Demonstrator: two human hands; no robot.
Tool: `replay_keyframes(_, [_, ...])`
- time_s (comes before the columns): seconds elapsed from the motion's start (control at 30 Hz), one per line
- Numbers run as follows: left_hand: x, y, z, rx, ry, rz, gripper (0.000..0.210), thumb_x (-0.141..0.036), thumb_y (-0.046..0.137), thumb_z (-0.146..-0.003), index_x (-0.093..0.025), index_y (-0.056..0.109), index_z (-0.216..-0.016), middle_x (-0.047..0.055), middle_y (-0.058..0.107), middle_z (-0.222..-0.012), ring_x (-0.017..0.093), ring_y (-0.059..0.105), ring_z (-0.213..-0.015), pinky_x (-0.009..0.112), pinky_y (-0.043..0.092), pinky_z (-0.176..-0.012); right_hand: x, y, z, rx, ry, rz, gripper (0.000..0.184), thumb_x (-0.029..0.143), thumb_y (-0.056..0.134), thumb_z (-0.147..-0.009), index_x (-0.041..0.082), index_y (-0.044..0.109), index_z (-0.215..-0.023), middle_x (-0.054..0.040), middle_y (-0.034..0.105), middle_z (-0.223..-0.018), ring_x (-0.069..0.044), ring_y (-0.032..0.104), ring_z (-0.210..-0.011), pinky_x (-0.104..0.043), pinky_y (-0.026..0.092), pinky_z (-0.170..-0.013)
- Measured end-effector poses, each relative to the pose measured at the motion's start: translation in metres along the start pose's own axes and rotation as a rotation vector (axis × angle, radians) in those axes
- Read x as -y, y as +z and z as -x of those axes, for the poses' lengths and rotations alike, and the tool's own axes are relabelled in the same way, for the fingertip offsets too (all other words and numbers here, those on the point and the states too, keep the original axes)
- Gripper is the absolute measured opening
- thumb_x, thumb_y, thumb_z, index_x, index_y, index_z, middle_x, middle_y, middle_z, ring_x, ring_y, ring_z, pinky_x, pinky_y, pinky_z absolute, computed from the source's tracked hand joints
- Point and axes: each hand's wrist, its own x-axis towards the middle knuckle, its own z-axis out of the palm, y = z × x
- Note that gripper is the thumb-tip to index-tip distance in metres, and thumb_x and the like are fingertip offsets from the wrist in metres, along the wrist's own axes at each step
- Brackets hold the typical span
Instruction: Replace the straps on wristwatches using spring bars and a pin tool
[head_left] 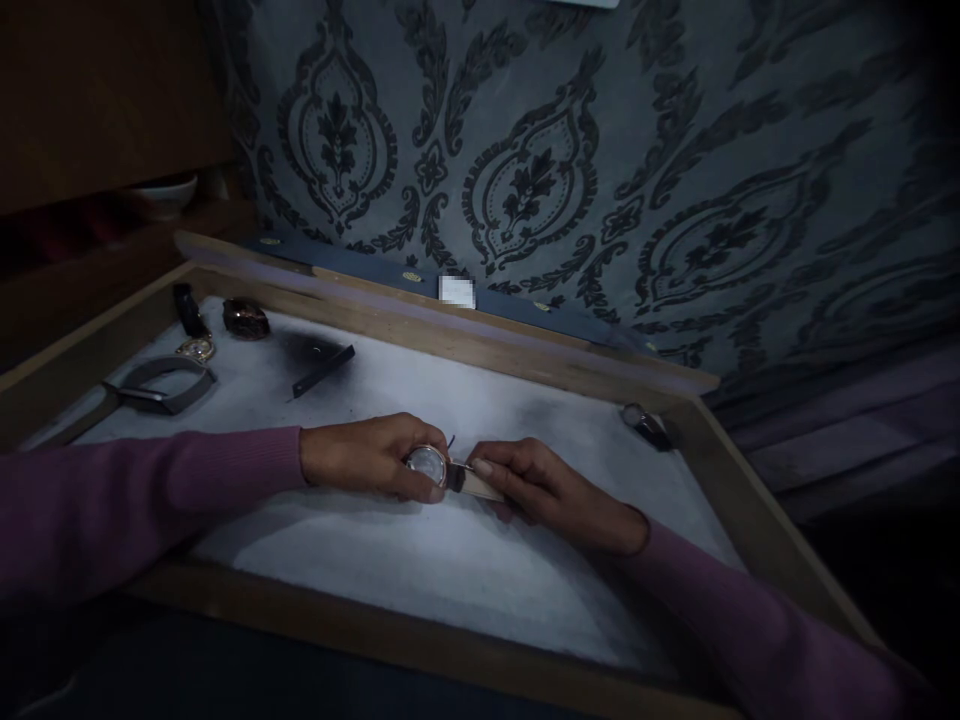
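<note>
Between my hands, above the white tabletop [360,555], is a round watch [427,464] with a shiny case and a pale dial. My left hand [379,455] is closed round the case, thumb at the near edge and fingers at the far side. A strap [480,484], dark by the case and pale along its visible side, runs from the watch to the right. My right hand [540,490] pinches this strap between thumb and fingers. A thin dark tip [451,441] sticks up beside the case; what it belongs to is hidden.
A raised wooden rim [450,345] surrounds the tabletop. At the far left lie a gold watch [196,349], a dark brown watch [246,318] and a grey band [166,385]. A dark flat strip [324,371] lies behind my left hand, and a small watch [645,425] sits at the right.
</note>
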Motion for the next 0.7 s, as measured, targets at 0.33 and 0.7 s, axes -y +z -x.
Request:
replay_keyframes(0.33, [-0.0012, 0.0001, 0.0003, 0.001, -0.004, -0.007, 0.02, -0.033, 0.063, -0.078, -0.017, 0.052, -0.084, -0.005, 0.045, -0.065, 0.011, 0.041, -0.059, 0.024, 0.03, -0.054, 0.0005, 0.0006, 0.0003, -0.004, 0.004, -0.007, 0.046, 0.051, 0.042, -0.098, 0.015, 0.054, -0.072, 0.0054, 0.046, -0.055, -0.006, 0.036, -0.044, -0.019, 0.03, -0.042])
replay_keyframes(0.7, [-0.0018, 0.0005, -0.0001, 0.0, -0.008, 0.008, 0.021, -0.033, 0.065, -0.076, -0.017, 0.053, -0.084, -0.005, 0.046, -0.066, 0.011, 0.041, -0.059, 0.024, 0.03, -0.055, -0.0006, 0.0006, -0.0002, -0.004, -0.003, -0.009, 0.045, 0.05, 0.043, -0.099, 0.015, 0.054, -0.072, 0.0054, 0.046, -0.055, -0.005, 0.036, -0.044, -0.019, 0.029, -0.042])
